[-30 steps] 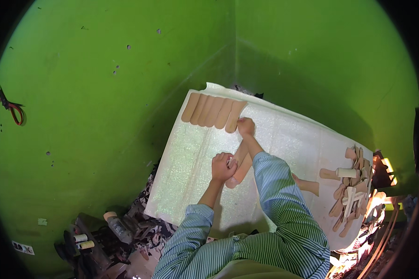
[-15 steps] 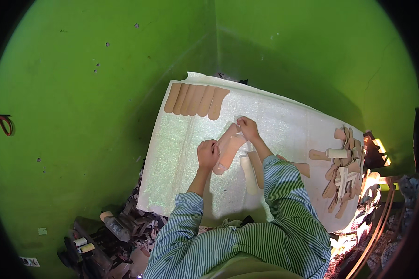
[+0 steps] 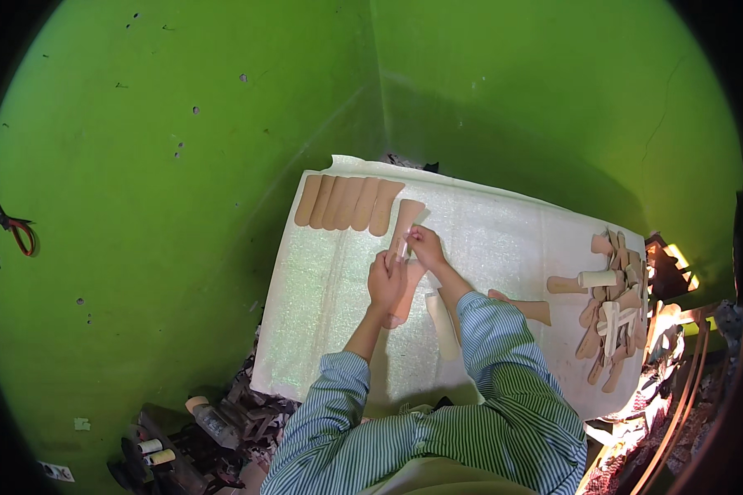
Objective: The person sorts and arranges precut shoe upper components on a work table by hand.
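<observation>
My left hand [image 3: 385,281] is closed around the lower, narrow end of a tan insole-shaped piece [image 3: 409,216], whose flared end points away from me. Against the middle of that piece, my right hand [image 3: 426,247] pinches a small whitish strip [image 3: 402,247]; its exact shape is partly hidden by the fingers. Below the hands lies an orange-tan piece [image 3: 404,308], partly covered by my left hand. To its right rest a cream piece [image 3: 442,327] and a brown one, mostly behind my right forearm.
A white-covered table [image 3: 305,313] carries a neat row of tan pieces [image 3: 338,203] at its far left. A loose heap of tan and cream pieces [image 3: 611,313] lies at the right edge. Green walls [image 3: 223,165] meet behind; pliers [image 3: 7,221] hang left. Thread spools [image 3: 162,456] stand lower left.
Both hands have come closer together. The tan piece has swung more upright and moved away from me, toward the row. A whitish strip now shows at my right fingertips. The view has tilted slightly.
</observation>
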Demonstrator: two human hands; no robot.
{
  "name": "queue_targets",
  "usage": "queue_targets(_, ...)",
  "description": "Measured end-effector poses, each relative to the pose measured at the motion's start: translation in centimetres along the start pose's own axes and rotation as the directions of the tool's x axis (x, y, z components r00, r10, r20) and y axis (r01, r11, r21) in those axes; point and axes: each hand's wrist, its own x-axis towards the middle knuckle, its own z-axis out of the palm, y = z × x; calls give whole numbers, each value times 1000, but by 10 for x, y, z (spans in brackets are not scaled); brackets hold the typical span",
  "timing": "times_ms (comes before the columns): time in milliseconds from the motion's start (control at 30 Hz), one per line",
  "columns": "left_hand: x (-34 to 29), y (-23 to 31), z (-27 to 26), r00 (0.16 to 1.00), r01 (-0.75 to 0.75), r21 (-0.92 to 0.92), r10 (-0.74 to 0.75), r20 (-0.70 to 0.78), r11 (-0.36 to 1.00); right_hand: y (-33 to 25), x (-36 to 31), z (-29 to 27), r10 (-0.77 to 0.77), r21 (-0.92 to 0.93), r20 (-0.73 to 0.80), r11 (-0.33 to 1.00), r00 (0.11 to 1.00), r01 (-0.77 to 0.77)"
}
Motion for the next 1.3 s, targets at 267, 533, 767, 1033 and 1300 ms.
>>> queue_targets(267,-18,8,-9,962,-253,326,202,185,911,-12,59,7,60,-362,-236,921,970,-145)
queue_targets(533,-28,24,-17,956,-205,458,76,284,865,-19,68,13,170,-465,-278,837,945,-287)
queue_targets(767,-34,20,-11,960,-156,486,17,279,860,-16,61,2,110,-451,-273,863,956,-228)
queue_targets(1033,-30,11,-10,975,42,213,-86,207,976,18,13,-34,5,-257,-154,965,988,-45)
queue_targets(1300,-25,10,-1,973,208,-188,-183,139,960,-29,-35,-38,216,71,372,963,903,-260)
